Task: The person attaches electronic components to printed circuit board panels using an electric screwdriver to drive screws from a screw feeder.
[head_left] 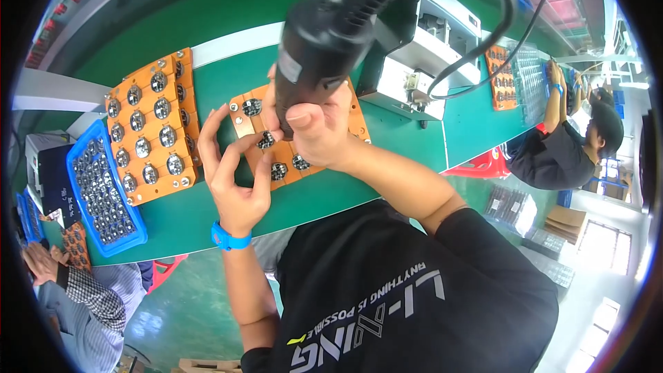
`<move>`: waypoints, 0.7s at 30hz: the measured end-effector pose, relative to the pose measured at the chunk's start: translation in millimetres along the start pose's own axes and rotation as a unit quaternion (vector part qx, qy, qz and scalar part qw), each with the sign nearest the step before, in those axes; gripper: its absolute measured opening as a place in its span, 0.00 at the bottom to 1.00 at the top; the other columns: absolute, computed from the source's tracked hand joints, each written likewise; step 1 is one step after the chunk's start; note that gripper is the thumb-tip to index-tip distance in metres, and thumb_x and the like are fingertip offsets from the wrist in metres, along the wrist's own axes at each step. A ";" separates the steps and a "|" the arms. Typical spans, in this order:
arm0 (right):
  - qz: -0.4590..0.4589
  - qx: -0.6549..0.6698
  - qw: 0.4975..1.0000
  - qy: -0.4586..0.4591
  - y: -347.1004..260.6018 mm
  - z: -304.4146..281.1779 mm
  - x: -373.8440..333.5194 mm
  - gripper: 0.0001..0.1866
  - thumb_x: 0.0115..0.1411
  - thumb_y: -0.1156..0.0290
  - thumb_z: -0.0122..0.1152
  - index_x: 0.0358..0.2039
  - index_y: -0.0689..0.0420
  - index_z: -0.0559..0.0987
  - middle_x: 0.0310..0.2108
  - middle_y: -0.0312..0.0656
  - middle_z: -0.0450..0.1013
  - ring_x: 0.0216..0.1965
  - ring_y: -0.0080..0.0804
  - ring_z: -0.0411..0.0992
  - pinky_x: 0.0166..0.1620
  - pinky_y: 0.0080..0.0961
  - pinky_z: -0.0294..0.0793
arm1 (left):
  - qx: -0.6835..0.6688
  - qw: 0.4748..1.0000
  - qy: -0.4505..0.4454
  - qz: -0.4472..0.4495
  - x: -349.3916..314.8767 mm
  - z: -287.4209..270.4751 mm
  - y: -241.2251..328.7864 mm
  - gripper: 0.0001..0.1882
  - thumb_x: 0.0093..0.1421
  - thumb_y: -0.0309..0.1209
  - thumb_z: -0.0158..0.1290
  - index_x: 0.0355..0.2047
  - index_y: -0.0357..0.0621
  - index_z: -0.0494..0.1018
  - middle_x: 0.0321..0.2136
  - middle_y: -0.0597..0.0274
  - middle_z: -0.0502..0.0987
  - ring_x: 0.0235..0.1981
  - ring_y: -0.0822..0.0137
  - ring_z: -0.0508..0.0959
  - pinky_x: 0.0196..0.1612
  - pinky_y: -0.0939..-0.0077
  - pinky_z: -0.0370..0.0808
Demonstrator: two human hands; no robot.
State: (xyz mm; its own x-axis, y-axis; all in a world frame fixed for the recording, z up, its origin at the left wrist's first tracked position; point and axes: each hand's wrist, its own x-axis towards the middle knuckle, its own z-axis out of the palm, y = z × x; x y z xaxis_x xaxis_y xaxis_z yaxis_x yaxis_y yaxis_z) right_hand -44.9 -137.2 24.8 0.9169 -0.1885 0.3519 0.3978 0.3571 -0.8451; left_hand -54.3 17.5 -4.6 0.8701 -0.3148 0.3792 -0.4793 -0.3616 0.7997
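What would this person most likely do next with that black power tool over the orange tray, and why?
Probably lower the black power tool straight down onto the round part under its tip. The right hand grips it upright over the small orange tray, while the left hand steadies the tray's near edge with its fingers beside a part.

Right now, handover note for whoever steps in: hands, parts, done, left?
Right hand: grip shut on black powered driver, tip down on the orange fixture.
Left hand: open, fingers steadying that fixture's left edge.
Second orange fixture loaded with round parts, further left; blue tray of parts beyond it.
Done: cannot tell which screws are driven.
Left: likely the remaining positions on the fixture in hand.
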 end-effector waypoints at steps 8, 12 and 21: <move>0.042 -0.080 0.993 0.075 -75.4 -25.1 -11.9 0.60 0.45 0.16 0.41 0.61 0.58 0.55 0.18 0.43 0.70 0.15 0.31 0.68 0.21 0.25 0.69 | -0.017 1.000 0.001 -0.005 -6.4 4.4 -10.7 0.06 0.54 0.22 0.57 0.33 0.37 0.80 0.57 0.43 0.66 0.61 0.45 0.65 0.66 0.51 0.58; -0.180 -0.063 0.973 0.129 -113.5 -70.6 -12.8 0.56 0.45 0.14 0.33 0.55 0.54 0.63 0.14 0.42 0.64 0.10 0.34 0.61 0.19 0.31 0.64 | -0.013 1.000 -0.006 0.007 -6.8 3.7 -11.9 0.05 0.56 0.22 0.56 0.32 0.36 0.80 0.57 0.44 0.66 0.62 0.46 0.65 0.66 0.50 0.57; -0.153 -0.252 0.922 0.252 -113.4 -98.5 -12.9 0.46 0.52 0.20 0.37 0.44 0.55 0.62 0.12 0.41 0.64 0.11 0.32 0.59 0.18 0.29 0.62 | -0.019 1.000 -0.010 0.007 -5.5 6.9 -9.1 0.05 0.55 0.23 0.57 0.32 0.36 0.80 0.58 0.44 0.66 0.62 0.47 0.65 0.67 0.51 0.55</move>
State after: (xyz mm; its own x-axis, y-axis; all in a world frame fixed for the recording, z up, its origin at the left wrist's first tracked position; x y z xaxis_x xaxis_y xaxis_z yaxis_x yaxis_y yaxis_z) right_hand -105.1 -265.4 76.5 0.5817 -0.6562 0.4807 0.4534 -0.2291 -0.8614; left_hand -55.5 16.5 -17.2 0.8609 -0.3376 0.3806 -0.4858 -0.3235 0.8120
